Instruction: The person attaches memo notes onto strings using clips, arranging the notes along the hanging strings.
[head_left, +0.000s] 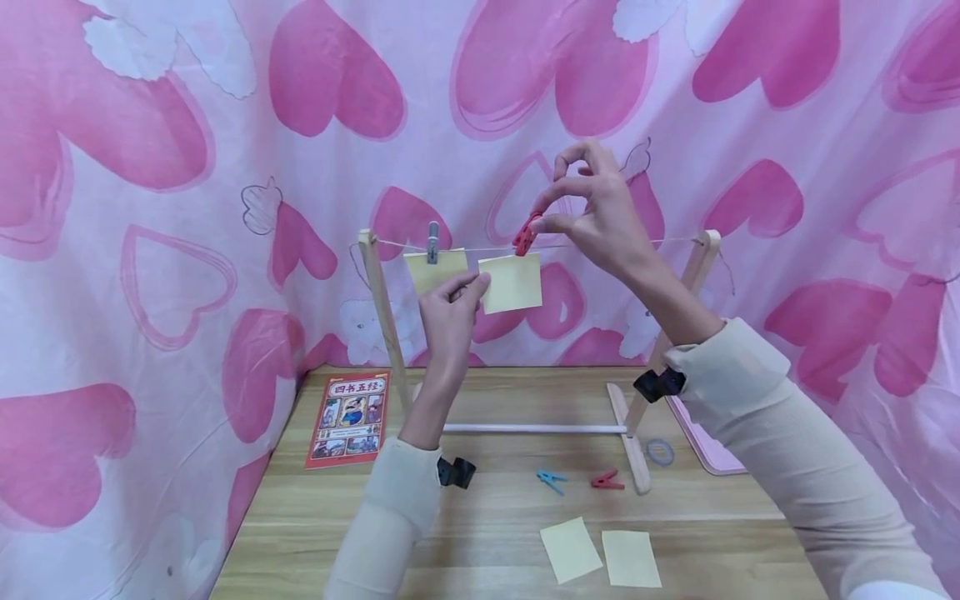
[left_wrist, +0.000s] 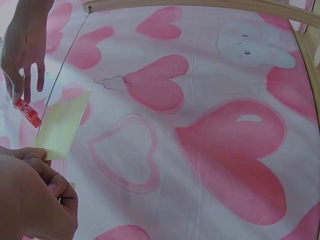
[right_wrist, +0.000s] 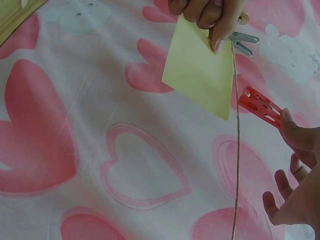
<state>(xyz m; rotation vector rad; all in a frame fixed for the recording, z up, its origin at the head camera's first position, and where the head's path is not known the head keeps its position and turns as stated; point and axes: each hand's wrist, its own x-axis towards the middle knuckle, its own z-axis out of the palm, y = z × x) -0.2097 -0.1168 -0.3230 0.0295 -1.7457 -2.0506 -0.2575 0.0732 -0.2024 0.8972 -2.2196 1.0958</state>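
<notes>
Pink curtain [head_left: 435,158] behind string [right_wrist: 238,150] and grey peg [head_left: 432,243], left hand [head_left: 450,323] pinching note [head_left: 513,285], right hand [head_left: 602,212] pinching red peg [head_left: 525,237]

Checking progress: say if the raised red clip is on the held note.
Off: right wrist view shows the red clip and note apart.

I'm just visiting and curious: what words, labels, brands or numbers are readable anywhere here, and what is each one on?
"四书五经": the title on the red-bordered booklet at the left of the table.
Smaller print on that cover: too small to read.
Yellow note in the left hand: no writing shows.
Two loose notes on the table: no writing shows.
I can make out no brand or number.
</notes>
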